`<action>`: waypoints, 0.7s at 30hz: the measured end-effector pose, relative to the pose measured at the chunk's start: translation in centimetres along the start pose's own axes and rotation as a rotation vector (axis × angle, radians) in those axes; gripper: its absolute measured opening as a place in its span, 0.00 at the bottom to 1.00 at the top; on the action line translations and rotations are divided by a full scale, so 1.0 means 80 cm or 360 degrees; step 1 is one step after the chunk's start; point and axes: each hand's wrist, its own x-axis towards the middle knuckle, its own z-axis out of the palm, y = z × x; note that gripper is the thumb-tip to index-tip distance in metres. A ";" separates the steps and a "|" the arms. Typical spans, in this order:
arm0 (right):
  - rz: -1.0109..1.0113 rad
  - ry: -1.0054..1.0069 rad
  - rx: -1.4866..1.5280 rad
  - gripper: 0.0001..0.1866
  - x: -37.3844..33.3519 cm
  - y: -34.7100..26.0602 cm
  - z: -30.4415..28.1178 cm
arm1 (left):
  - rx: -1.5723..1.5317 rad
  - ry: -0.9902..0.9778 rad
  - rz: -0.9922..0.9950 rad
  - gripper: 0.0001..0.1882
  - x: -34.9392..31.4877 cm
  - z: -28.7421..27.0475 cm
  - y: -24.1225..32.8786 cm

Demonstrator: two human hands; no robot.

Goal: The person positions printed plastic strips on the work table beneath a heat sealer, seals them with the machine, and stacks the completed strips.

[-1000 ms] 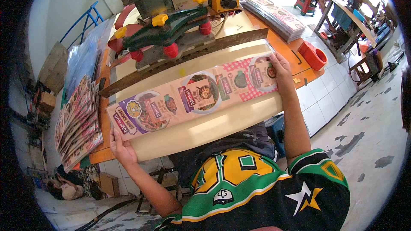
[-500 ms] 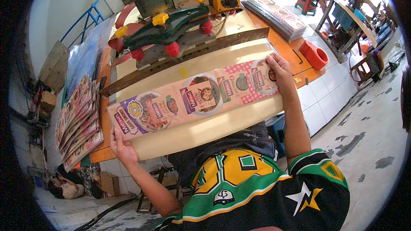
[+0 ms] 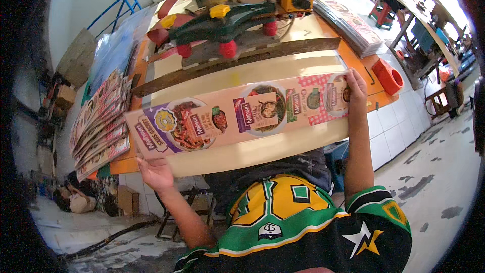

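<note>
Across the middle of the frame I see the printed strip (image 3: pixel 227 114), the right hand (image 3: pixel 356 88) pinching its right end between fingers, the left hand (image 3: pixel 156 173) at its lower-left corner, grip unclear, so uneven pulling could skew it against the metal bar (image 3: pixel 242 63).

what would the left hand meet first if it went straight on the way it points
Beyond the food-printed strip at its fingertips, the left hand would probably meet the pile of printed sheets; depth is unclear.
</note>
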 end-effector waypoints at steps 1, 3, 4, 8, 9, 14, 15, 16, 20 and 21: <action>0.0004 0.0060 0.0052 0.14 -0.005 -0.011 0.021 | -0.0263 -0.0311 -0.0039 0.26 -0.009 -0.017 -0.003; 0.0025 0.0083 0.0079 0.14 -0.015 -0.007 0.030 | -0.0601 -0.0485 -0.0167 0.33 -0.037 -0.034 -0.010; 0.0038 0.0055 0.0094 0.14 -0.024 -0.007 0.047 | -0.0587 -0.0468 -0.0141 0.33 -0.058 -0.017 -0.011; 0.0154 0.0200 0.0134 0.11 -0.066 -0.019 0.142 | -0.0181 -0.0565 -0.0239 0.39 -0.111 0.049 -0.035; 0.0207 0.0150 0.0097 0.11 -0.074 -0.018 0.151 | -0.0161 -0.0547 -0.0209 0.39 -0.118 0.056 -0.039; 0.0258 -0.0008 0.0144 0.14 -0.106 -0.024 0.216 | 0.0125 -0.0419 -0.0187 0.25 -0.144 0.065 -0.039; 0.0322 0.0007 0.0218 0.14 -0.110 -0.022 0.228 | 0.0277 -0.0112 -0.0053 0.19 -0.148 0.081 -0.032; 0.0327 -0.0002 0.0222 0.14 -0.110 -0.017 0.226 | 0.0280 -0.0104 -0.0047 0.19 -0.140 0.091 -0.024; 0.0332 -0.0678 -0.0017 0.17 -0.099 -0.002 0.198 | 0.0377 0.0258 0.0261 0.20 -0.097 0.067 0.024; 0.0431 -0.0741 -0.0081 0.17 -0.096 -0.004 0.198 | 0.0354 0.0272 0.0366 0.19 -0.076 0.071 0.037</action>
